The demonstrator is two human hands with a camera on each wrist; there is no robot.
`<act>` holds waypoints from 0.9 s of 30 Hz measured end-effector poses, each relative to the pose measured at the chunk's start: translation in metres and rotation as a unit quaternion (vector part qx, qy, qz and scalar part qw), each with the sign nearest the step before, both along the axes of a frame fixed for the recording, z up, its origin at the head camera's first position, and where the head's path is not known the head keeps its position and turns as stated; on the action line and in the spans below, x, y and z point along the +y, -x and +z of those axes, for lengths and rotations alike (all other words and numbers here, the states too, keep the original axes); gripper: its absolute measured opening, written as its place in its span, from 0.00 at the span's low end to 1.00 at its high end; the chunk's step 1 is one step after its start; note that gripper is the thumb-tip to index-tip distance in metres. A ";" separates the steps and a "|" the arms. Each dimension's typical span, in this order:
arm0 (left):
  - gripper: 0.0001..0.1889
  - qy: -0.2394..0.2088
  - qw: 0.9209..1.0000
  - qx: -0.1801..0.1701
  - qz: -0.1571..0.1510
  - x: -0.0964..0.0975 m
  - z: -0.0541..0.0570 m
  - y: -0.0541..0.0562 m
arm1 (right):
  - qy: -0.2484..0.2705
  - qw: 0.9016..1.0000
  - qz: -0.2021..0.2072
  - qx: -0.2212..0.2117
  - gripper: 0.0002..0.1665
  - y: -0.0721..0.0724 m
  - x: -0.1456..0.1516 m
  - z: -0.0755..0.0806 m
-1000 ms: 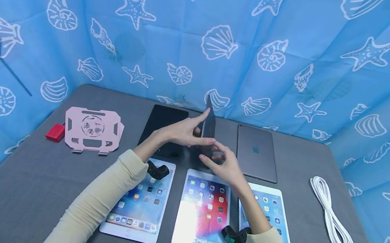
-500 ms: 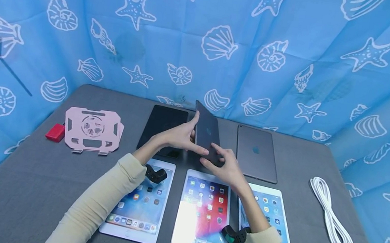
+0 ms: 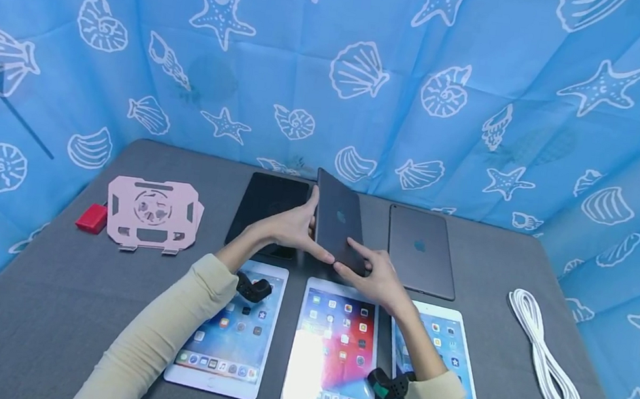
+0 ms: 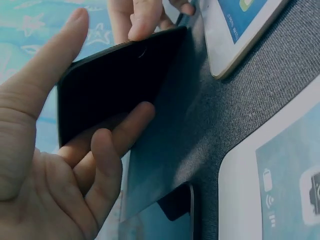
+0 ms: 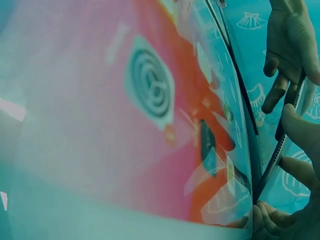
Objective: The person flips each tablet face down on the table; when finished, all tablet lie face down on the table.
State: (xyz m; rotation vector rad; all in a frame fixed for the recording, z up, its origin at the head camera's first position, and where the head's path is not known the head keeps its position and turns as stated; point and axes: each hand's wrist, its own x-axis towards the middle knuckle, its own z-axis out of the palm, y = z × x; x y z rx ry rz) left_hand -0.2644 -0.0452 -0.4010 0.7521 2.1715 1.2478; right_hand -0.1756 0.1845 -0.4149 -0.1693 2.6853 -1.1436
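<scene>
Both hands hold a dark grey tablet (image 3: 339, 218) at a slant above the back middle of the table, its logo back turned up and to the right. My left hand (image 3: 292, 224) has it by the left side; the left wrist view shows the left thumb along the tablet's edge and fingers under its black screen (image 4: 115, 85). Pinched at the near right corner, the tablet is also in my right hand (image 3: 376, 277). The right wrist view catches it nearly edge-on (image 5: 280, 150). Left of it lies a black tablet (image 3: 266, 203), right of it a grey tablet (image 3: 421, 247), back up.
In front lie three white tablets with lit screens: left (image 3: 227, 340), middle (image 3: 331, 359) and right (image 3: 447, 336), under the forearms. A pink stand (image 3: 152, 214) and a red block (image 3: 92, 218) are at left, a coiled white cable (image 3: 545, 357) at right. A blue curtain (image 3: 289, 58) hangs behind.
The held tablet has turned from nearly edge-on to slanted, bringing its back into view, and its top has tipped left and down. Both hands shifted slightly with it.
</scene>
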 end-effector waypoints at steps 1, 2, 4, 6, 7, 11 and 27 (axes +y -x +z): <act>0.78 0.000 1.000 -0.006 -0.002 0.000 0.000 0.000 | -0.007 1.000 -0.003 -0.002 0.42 0.000 0.000 0.000; 0.78 -0.001 1.000 -0.012 -0.004 0.000 -0.001 0.000 | -0.014 1.000 -0.007 -0.004 0.42 -0.001 0.000 0.000; 0.78 -0.002 1.000 -0.021 -0.006 -0.001 -0.002 0.000 | -0.024 1.000 -0.009 -0.003 0.42 -0.001 0.000 0.000; 0.78 -0.005 1.000 -0.030 -0.005 -0.001 -0.003 0.000 | -0.030 1.000 -0.007 -0.001 0.41 -0.001 0.000 0.001; 0.78 -0.008 0.999 -0.035 -0.005 -0.001 -0.003 0.000 | -0.032 0.999 -0.006 0.000 0.41 -0.001 0.000 0.001; 0.78 -0.011 0.999 -0.047 0.005 -0.001 -0.004 -0.001 | -0.043 0.999 -0.002 0.007 0.41 0.000 0.000 0.000; 0.77 0.022 0.998 -0.054 0.011 -0.004 -0.018 -0.002 | -0.086 0.996 -0.003 0.032 0.38 -0.004 0.000 -0.001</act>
